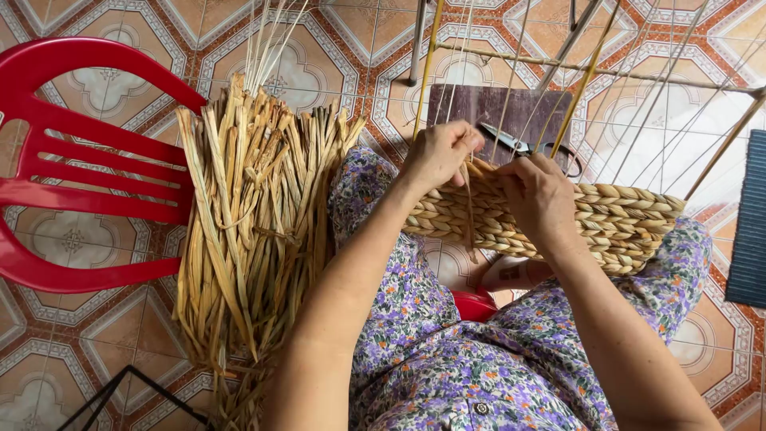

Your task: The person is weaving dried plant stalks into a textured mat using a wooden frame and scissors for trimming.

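Observation:
A half-woven basket (622, 219) of thick braided straw rests across my lap, on a wire frame (606, 72) whose thin rods rise away from me. My left hand (439, 153) pinches a dry straw strand at the woven rim, fingers closed on it. My right hand (538, 195) presses on the top edge of the weave beside it, fingers curled around the strand and rim. A pair of scissors (523, 146) lies on a dark board (499, 108) just beyond my hands.
A large bundle of dried straw strands (251, 223) lies on the patterned tile floor at my left knee. A red plastic chair (80, 160) lies on its side further left. A blue ribbed mat (750, 223) is at the right edge. A black wire frame (120, 399) shows bottom left.

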